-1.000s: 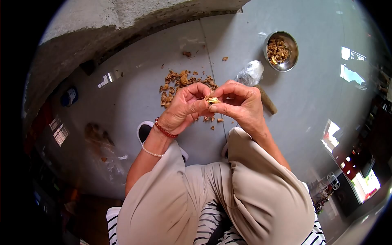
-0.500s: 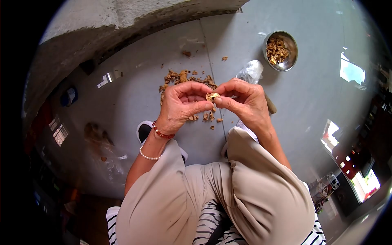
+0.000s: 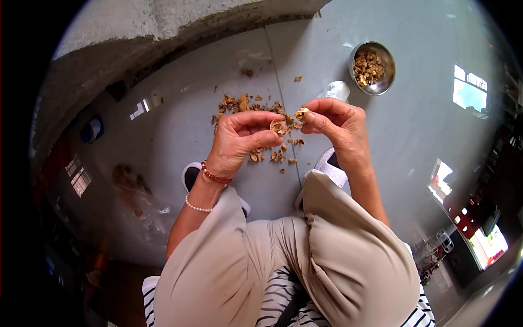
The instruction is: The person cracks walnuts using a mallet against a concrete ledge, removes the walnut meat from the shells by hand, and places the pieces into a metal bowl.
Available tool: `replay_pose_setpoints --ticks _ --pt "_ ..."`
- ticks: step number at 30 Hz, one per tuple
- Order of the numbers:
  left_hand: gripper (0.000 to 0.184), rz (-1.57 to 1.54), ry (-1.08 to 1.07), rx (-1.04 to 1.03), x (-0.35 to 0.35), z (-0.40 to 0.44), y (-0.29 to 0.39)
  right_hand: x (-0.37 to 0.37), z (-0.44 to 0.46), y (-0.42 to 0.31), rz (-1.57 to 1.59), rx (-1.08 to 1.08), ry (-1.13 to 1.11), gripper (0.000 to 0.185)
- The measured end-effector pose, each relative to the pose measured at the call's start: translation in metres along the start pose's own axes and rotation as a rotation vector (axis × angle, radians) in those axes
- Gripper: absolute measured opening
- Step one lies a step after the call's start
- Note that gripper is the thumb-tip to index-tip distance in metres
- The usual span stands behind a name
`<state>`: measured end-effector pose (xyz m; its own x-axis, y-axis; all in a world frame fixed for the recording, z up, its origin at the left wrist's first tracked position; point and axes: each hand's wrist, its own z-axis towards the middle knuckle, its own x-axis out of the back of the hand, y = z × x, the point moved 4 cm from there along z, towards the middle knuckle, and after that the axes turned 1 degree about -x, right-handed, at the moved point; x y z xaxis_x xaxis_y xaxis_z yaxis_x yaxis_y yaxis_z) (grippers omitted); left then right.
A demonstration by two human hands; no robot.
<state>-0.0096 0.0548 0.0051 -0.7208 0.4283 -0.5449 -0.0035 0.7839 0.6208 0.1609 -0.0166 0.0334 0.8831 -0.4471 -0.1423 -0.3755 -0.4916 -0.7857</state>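
Between the thumb and fingers of my left hand is a walnut shell piece, its hollow inner side showing. My right hand pinches a pale walnut kernel piece a little to the right of the shell, apart from it. Broken walnut shells lie scattered on the grey floor under and beyond both hands. Past my right hand, at the upper right, a steel bowl holds walnut kernels.
A clear plastic-wrapped thing lies between my right hand and the bowl, partly hidden. At left on the floor is a see-through bag with brown contents. A rough concrete ledge borders the upper left. My shoes flank the shells.
My hands have drawn apart. The right has moved slightly right with the kernel piece, while the left keeps the shell piece. The stick that showed beside my right hand is now covered.
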Motion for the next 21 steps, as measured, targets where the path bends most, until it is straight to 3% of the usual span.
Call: replay_pose_setpoints --ticks 13,21 --pt "0.031 -0.089 0.001 0.051 0.003 0.003 -0.004 0.033 0.009 0.012 0.563 -0.198 -0.048 0.026" --pt "0.033 -0.068 -0.01 0.039 0.004 0.004 -0.008 0.06 0.013 0.022 0.866 -0.193 0.04 0.025"
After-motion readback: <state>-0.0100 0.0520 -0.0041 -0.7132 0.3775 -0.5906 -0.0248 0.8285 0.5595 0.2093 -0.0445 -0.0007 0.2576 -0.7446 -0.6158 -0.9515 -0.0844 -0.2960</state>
